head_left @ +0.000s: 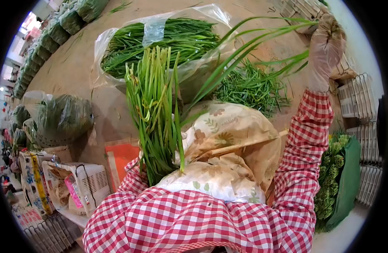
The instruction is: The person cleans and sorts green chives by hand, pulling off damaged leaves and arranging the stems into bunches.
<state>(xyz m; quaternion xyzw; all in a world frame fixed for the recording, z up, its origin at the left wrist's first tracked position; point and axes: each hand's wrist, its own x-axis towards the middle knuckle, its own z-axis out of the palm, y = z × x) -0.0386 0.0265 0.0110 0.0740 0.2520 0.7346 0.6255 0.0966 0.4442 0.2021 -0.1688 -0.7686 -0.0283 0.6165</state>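
A thick bunch of garlic chives (154, 114) lies along my left forearm, pale cut ends pointing away from me. My left hand is hidden behind it, so its fingers do not show. Stretched out to the far right, my right hand (327, 46), in a thin clear glove, is closed around the ends of a few long chive leaves (248, 48). Those leaves run back towards the bunch. Beyond the bunch, more garlic chives (177, 36) fill an opened clear plastic bag (219, 14). A heap of loose leaves (253, 86) lies to its right on the floor.
A patterned, soiled apron (227, 122) covers my lap. Filled plastic bags (65, 118) stand to the left, and more line the far wall. Nearby on the left is a white carton (93, 185). Stacked crates (358, 97) and green bundles (329, 181) stand at the right.
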